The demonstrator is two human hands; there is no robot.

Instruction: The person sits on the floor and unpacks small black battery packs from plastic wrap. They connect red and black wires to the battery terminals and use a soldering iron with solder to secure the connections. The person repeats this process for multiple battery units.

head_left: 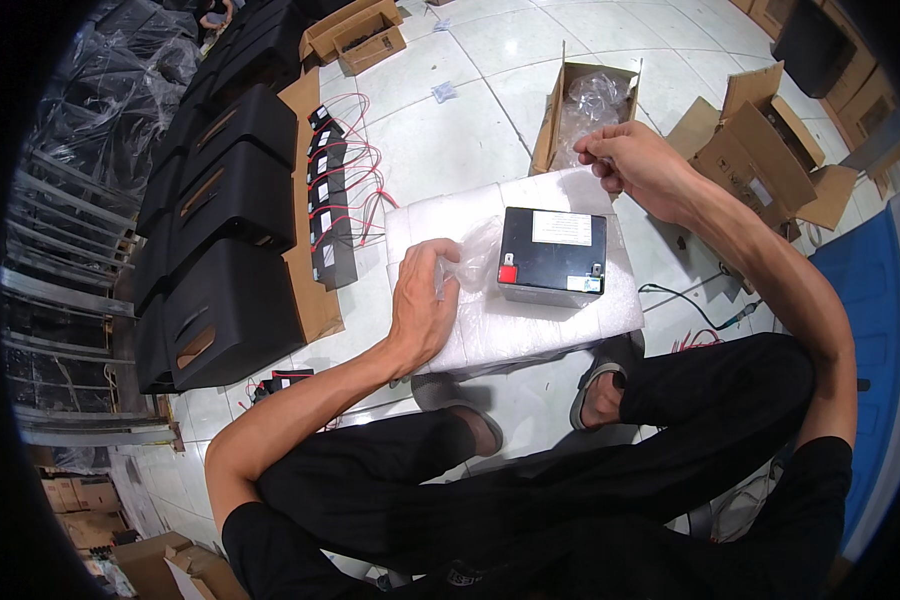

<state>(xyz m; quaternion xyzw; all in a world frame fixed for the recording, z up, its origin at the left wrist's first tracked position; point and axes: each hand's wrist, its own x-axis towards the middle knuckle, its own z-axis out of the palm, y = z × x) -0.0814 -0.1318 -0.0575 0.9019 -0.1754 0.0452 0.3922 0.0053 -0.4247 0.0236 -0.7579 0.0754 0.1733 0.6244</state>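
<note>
A black block battery [548, 250] with a red terminal tab and a white label lies on a white foam block [570, 330] in front of me. Left of the battery, crumpled clear plastic bag [478, 250] rests on the foam, and my left hand [425, 300] is closed on its edge. Out past the foam's far right corner is my right hand [640, 170], its fingers curled together beside an open cardboard box [546, 130]. Clear plastic bags [592, 105] fill that box. Whatever the right fingertips may pinch is hard to make out.
Large black casings [235, 210] stand in rows at the left. Beside them runs a line of black batteries [332, 220] with red wires. More open cartons [760, 150] stand at the right, near a blue panel [820, 290]. A dark cable [705, 315] lies on the tiled floor.
</note>
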